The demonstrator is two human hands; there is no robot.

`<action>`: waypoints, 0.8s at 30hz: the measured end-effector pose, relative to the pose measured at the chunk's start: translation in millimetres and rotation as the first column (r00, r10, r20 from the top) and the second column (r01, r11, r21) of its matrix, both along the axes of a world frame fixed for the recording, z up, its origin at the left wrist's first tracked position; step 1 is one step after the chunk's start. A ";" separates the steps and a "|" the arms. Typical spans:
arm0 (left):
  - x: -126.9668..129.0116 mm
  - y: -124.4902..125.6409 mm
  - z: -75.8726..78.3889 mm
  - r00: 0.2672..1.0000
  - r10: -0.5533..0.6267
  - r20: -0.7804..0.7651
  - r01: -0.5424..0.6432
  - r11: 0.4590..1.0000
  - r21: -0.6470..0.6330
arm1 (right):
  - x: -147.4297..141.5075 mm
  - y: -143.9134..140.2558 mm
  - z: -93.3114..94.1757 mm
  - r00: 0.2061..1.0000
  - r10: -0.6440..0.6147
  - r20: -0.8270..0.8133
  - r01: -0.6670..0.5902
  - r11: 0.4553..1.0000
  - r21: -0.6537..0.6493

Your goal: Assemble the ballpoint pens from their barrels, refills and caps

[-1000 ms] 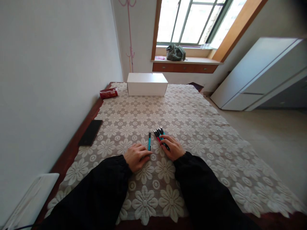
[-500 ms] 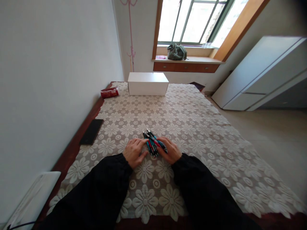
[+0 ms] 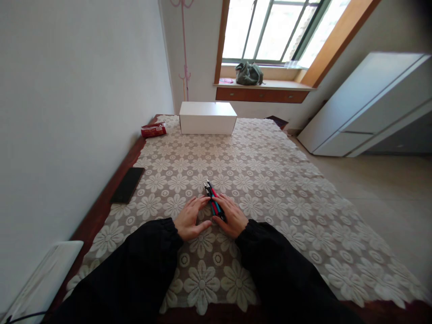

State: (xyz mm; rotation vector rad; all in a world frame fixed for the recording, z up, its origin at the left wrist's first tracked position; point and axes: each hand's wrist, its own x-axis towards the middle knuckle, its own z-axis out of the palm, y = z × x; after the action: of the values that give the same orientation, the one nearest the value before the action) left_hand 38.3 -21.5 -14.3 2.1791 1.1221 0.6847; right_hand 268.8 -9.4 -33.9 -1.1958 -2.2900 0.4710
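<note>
A bundle of slim pens point(image 3: 213, 200), black, teal and red with pale metal tips, lies slanted on the lace tablecloth, tips pointing away from me. My left hand point(image 3: 191, 219) presses against the bundle's left side, fingertips on the pens and thumb near their close ends. From the right, my right hand point(image 3: 231, 216) curves over the same pens, fingers along them and thumb by their lower ends. The bundle is squeezed between both hands. Part of it is hidden under my right fingers, so I cannot tell how many pens there are.
A white box point(image 3: 208, 124) stands at the table's far end, with a crumpled red packet point(image 3: 154, 130) to its left. The black phone point(image 3: 128, 185) lies near the left edge. A white object with a cable point(image 3: 47, 279) is at the lower left, beside the wall.
The pens have been pushed from a loose, spread heap into a tighter, narrower bundle. My right hand has moved left, closer to my left hand, and covers more of the pens.
</note>
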 end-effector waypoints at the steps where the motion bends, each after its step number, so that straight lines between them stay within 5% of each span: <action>1: 0.6 -0.8 0.4 1.000 -0.015 0.008 0.015 1.000 -0.022 | -1.2 -0.8 -0.3 0.999 0.002 -0.035 -0.002 1.000 -0.002; 4: 4.4 -4.6 3.3 0.997 -0.052 0.058 0.057 0.995 -0.079 | -4.1 -2.2 1.5 0.987 0.000 -0.160 -0.005 1.000 -0.028; 7: 10.6 -8.9 6.6 0.959 -0.071 0.274 0.116 0.982 -0.151 | -6.0 -2.8 4.4 0.972 -0.003 -0.234 -0.017 0.996 -0.084; 10: 14.9 -11.3 8.1 0.923 0.012 0.385 0.072 0.977 -0.203 | -7.0 -3.4 5.0 0.978 0.005 -0.210 -0.017 0.998 -0.055; 14: 13.3 -11.8 6.0 0.977 0.211 0.019 -0.211 0.977 -0.015 | -6.3 -3.8 6.0 0.999 -0.025 -0.046 0.027 0.999 0.044; 17: 11.7 -11.9 3.6 0.963 0.210 -0.169 -0.194 0.975 0.109 | -5.5 -3.9 6.8 0.985 -0.145 0.091 0.137 0.986 0.089; 24: 11.6 -10.8 1.5 0.975 0.163 -0.152 -0.140 0.979 0.151 | -4.4 -1.0 -0.6 0.947 -0.258 0.190 0.230 0.961 0.154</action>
State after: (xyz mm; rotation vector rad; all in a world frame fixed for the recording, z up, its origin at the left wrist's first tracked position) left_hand 49.9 -32.3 -12.8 2.3192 1.3750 0.6766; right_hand 264.4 -10.4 -34.6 -1.4981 -2.2591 0.1054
